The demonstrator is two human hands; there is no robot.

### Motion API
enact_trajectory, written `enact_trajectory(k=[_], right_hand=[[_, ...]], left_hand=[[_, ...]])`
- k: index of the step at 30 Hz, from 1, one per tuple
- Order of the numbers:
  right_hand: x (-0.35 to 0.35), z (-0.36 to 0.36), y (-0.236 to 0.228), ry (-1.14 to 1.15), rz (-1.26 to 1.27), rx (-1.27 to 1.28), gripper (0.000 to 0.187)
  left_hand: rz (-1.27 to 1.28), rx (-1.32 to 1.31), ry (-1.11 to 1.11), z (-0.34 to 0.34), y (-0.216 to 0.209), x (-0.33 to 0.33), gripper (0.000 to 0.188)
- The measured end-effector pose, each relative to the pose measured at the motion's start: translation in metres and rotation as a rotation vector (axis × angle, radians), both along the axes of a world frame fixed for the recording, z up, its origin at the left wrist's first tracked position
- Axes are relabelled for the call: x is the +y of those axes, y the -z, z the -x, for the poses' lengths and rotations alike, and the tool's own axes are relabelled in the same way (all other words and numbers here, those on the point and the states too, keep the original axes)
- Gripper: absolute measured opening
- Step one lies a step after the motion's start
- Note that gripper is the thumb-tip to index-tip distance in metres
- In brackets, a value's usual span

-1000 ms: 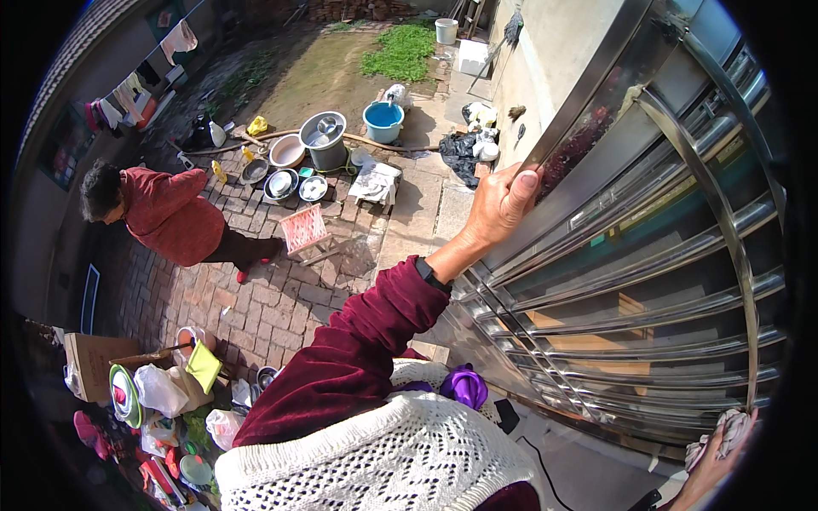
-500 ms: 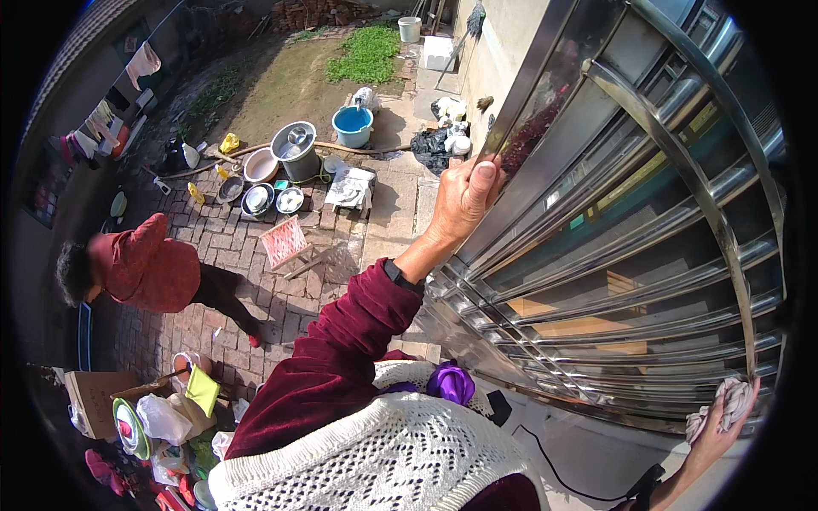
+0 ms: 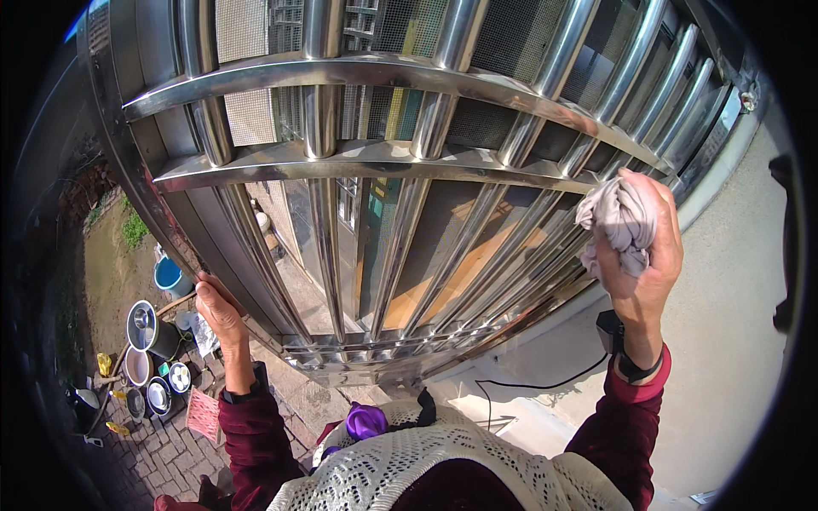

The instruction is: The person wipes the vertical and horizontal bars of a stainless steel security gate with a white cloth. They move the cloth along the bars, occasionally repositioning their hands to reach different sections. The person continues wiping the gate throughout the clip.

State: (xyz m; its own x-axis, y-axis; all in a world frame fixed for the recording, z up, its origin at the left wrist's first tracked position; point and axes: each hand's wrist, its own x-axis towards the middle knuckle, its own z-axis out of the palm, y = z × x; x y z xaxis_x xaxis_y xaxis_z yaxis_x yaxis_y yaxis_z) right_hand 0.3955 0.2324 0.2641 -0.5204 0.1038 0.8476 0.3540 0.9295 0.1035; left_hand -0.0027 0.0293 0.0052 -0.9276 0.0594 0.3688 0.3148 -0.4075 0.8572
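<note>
our left hand (image 3: 223,319) curls around the left edge of the steel-barred gate (image 3: 366,160), which stands before us, probably to steady it. our right hand (image 3: 663,254) is part closed around a bunched pale cloth (image 3: 622,220) near the gate's right side, wadded perhaps to fill the palm; we cannot tell whether cloth and gate touch. a blue tub (image 3: 170,276) stands well apart, left.

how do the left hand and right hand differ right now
The left hand grips the edge of the metal grille, while the right hand clutches a crumpled pale cloth. The left hand sits lower in the picture; the right hand is higher up. Both the left and right hands are bare, with dark bands at the wrists and dark red sleeves.
</note>
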Motion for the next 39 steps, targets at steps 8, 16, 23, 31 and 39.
enact_trajectory(k=[8, 16, 23, 31, 39], right_hand=[[-0.006, 0.028, -0.018, -0.051, -0.131, 0.007, 0.065], [-0.013, 0.053, 0.009, 0.031, -0.160, -0.012, 0.058], [-0.013, 0.050, 0.070, -0.153, 0.348, -0.183, 0.057], [-0.024, 0.041, 0.120, -0.544, 1.118, 0.049, 0.059], [-0.056, 0.062, 0.150, -0.930, 1.458, 0.150, 0.065]], left_hand=[[0.039, 0.050, -0.020, -0.005, -0.010, 0.000, 0.060], [0.010, 0.043, 0.006, -0.005, -0.009, 0.001, 0.062], [-0.037, -0.254, 0.022, -0.002, -0.014, -0.007, 0.054], [0.177, 0.677, -0.361, -0.103, -0.077, -0.011, 0.052], [0.368, 0.974, 0.658, -0.203, -0.098, 0.039, 0.119]])
